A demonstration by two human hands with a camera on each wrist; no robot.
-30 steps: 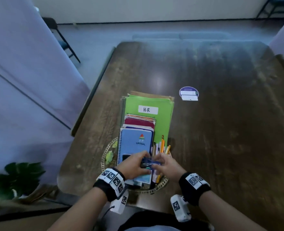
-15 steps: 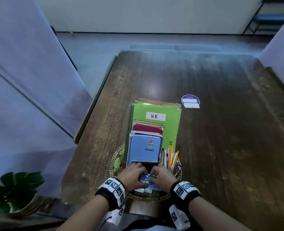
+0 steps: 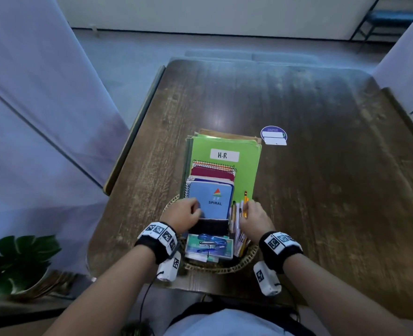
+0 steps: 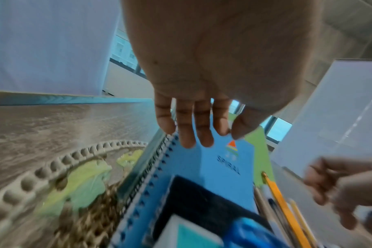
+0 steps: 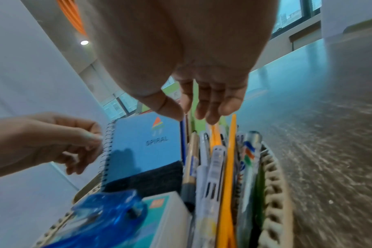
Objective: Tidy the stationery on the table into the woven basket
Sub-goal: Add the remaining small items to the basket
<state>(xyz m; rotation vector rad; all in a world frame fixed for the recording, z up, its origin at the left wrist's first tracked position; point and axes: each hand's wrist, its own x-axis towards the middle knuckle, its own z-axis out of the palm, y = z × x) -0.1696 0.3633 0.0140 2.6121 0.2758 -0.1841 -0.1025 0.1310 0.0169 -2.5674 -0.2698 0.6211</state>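
The woven basket stands at the table's near edge, packed with stationery. A green folder marked H-R, a maroon notebook and a blue spiral notebook lean in it. In front lie a black item and a white-and-teal box with a blue see-through item on top. Pens and pencils fill the right side. My left hand hovers with straight fingers over the blue notebook. My right hand hangs relaxed above the pens, holding nothing.
A round purple-and-white sticker lies on the dark wooden table beyond the basket. Pale partitions flank the table left and right. A potted plant sits low at the left.
Both hands let go of the blue see-through item, which now lies on the box in the basket. They moved apart and forward, left over the notebook, right over the pens.
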